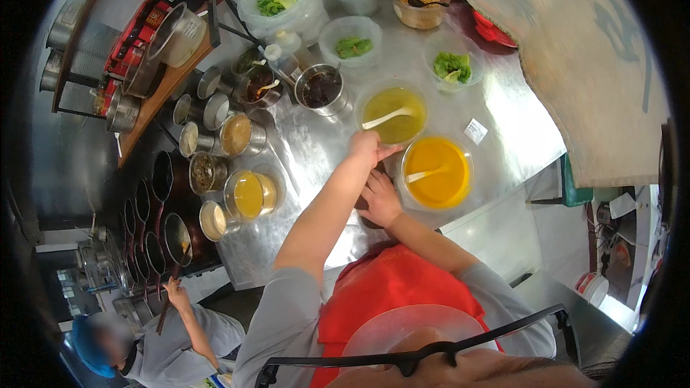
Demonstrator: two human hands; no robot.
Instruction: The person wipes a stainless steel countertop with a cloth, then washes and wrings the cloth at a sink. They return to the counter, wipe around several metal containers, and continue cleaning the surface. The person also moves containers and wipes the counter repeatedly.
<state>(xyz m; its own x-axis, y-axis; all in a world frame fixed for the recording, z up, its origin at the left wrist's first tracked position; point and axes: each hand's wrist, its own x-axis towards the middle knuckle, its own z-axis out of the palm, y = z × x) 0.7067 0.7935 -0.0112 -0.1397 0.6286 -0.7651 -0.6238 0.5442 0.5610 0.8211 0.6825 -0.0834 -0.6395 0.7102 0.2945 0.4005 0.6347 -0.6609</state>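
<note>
My left hand [369, 148] is at the near rim of a clear bowl of yellow-green liquid [394, 101], fingers pointing right; whether it grips anything is unclear. A white spoon [389, 117] lies in that bowl. Just below, my right hand [381, 200] is laid with fingers apart over a dark brown object [372, 220], mostly covered and not identifiable. To its right stands a clear bowl of orange liquid [437, 180], also with a white spoon [423, 175] in it.
Steel pots of sauces [236, 133] line the left of the steel table [312, 145]. Bowls of lettuce [452, 67] stand farther back, near a tub of yellow grains [419, 0]. A co-worker [178, 339] at lower left holds a stick over the pans [177, 240].
</note>
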